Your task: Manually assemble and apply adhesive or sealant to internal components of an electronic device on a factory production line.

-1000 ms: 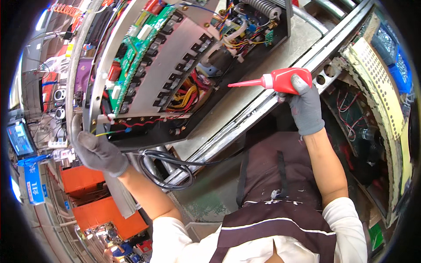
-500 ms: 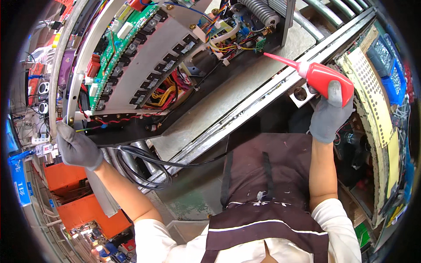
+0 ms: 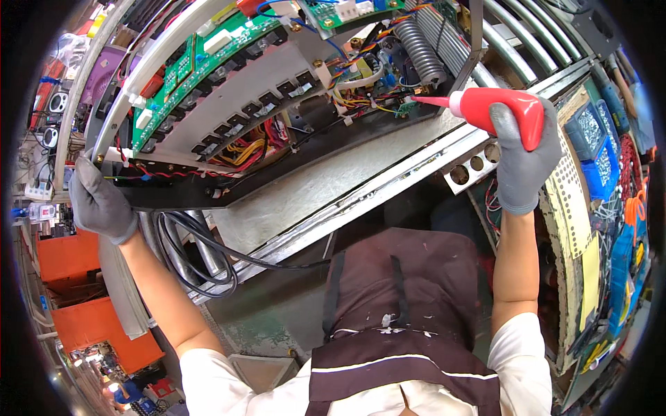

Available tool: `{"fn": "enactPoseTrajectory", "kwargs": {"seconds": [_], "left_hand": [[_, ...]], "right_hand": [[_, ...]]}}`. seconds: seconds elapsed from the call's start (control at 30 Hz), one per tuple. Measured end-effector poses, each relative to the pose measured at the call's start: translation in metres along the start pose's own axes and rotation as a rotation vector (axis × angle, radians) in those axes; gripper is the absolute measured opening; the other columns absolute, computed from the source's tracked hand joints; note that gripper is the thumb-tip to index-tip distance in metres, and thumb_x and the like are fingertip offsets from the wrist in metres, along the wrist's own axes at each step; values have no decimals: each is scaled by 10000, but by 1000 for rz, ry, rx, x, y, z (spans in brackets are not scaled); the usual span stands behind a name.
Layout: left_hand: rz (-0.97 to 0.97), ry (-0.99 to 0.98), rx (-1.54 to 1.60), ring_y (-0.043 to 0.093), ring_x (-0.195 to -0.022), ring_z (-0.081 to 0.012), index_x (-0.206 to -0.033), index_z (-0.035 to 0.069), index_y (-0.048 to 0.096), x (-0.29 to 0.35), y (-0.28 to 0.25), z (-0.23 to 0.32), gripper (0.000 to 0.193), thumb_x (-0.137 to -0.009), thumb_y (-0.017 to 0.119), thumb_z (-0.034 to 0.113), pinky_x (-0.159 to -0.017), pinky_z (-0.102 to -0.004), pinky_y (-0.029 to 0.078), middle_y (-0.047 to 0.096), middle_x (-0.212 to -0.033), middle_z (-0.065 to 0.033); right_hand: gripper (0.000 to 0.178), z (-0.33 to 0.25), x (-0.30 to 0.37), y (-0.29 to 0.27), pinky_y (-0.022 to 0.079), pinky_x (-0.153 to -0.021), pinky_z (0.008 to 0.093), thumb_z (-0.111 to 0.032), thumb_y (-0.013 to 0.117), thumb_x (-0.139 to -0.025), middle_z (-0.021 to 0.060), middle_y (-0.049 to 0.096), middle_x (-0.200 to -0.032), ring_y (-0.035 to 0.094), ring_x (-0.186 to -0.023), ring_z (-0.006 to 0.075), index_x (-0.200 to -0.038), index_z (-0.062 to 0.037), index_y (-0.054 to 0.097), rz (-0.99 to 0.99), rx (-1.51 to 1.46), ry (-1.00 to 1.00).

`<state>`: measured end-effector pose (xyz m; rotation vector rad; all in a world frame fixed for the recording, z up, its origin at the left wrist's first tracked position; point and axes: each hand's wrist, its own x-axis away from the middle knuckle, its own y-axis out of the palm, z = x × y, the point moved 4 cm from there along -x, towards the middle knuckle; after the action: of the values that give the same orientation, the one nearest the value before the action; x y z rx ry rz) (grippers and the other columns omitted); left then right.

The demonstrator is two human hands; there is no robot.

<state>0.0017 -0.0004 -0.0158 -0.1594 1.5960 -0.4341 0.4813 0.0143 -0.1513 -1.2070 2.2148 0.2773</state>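
My right hand, in a grey glove, is wrapped round a red squeeze bottle held almost level. Its long thin nozzle points left, its tip by coloured wires and a small green board at the right end of an open electronics chassis. Whether the tip touches anything I cannot tell. At the chassis's near left corner my gloved left hand has its fingers curled on the frame edge. Inside lie a long green circuit board, a grey plate with black slotted parts, yellow and red wires, and a grey corrugated hose.
Under the chassis runs a silver metal rail with rollers behind it. A coiled black cable hangs at the near left. To the right are blue bins of screws and a perforated yellow sheet. Orange boxes stand lower left.
My right hand has brought the bottle up and left a little, turning it closer to level. My left hand stays on the chassis corner. The whole view has shifted slightly.
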Motion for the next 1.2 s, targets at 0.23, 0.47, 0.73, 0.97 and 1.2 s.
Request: {"fn": "enactPoseTrajectory", "kwargs": {"seconds": [0.23, 0.47, 0.73, 0.97, 1.2], "left_hand": [[59, 76, 2, 619, -701, -191, -928, -58, 681, 1, 3, 13, 340, -971, 503, 229, -668, -304, 492, 680, -811, -117], [63, 94, 47, 612, -699, -188, -924, -62, 683, 3, 6, 4, 319, -964, 520, 209, -666, -305, 488, 679, -811, -112], [40, 36, 34, 595, -665, -150, -942, -42, 690, 3, 5, 5, 310, -962, 532, 224, -634, -279, 480, 674, -797, -87], [20, -33, 92, 577, -652, -119, -944, -25, 696, 4, -3, 2, 344, -959, 541, 282, -612, -262, 467, 666, -773, -64], [-17, 16, 62, 601, -682, -117, -987, 1, 703, 13, -3, -32, 301, -934, 589, 275, -639, -257, 482, 687, -812, -71]], "right_hand": [[273, -3, -10, 11, 462, -755, 254, -156, 745, -783, 44, 618, -884, 551, -794, 101, -970, -17, 603, -138, 139, -27], [340, -12, -14, 16, 490, -707, 267, -213, 779, -755, 60, 638, -839, 589, -759, 114, -968, -19, 598, -175, 219, -89], [357, -5, -12, 11, 489, -699, 269, -230, 792, -745, 60, 634, -831, 580, -747, 113, -959, -19, 599, -126, 184, -89], [338, -17, -16, 8, 489, -683, 269, -173, 799, -734, 41, 631, -859, 584, -738, 120, -951, -12, 596, -186, 301, -142], [461, -27, 18, -1, 497, -762, 317, 19, 792, -678, 115, 614, -900, 610, -819, 211, -1062, -10, 538, -166, 146, -431]]}}
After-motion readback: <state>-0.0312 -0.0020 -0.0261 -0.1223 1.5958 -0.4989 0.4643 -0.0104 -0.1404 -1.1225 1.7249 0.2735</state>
